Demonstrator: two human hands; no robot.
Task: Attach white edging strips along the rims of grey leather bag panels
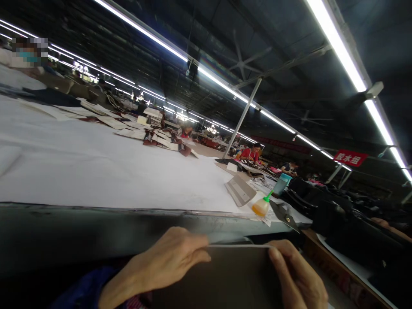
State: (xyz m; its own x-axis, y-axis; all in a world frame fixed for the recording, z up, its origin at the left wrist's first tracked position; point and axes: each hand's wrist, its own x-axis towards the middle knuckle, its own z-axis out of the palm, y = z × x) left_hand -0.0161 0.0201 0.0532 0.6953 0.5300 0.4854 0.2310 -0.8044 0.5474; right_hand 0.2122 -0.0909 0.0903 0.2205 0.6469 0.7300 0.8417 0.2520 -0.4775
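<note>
A dark grey-brown panel (pixel 234 274) with a pale upper edge, leather-like in look, stands in front of me below the table's edge. My left hand (pixel 164 259) is closed at the panel's upper left edge, thumb on the near side and fingers behind. Motion slightly blurs those fingertips. My right hand (pixel 296 272) pinches the panel's upper right corner between thumb and fingers. The panel's lower part runs out of view.
A white-covered table (pixel 128 176) spans the view. On it lie a squeeze bottle (pixel 261 207) with a green nozzle, a beige panel (pixel 240 190), a blue-lidded container (pixel 282 183) and stacked cut pieces (pixel 161 137). Dark bags (pixel 347 231) fill the right. Co-workers sit farther back.
</note>
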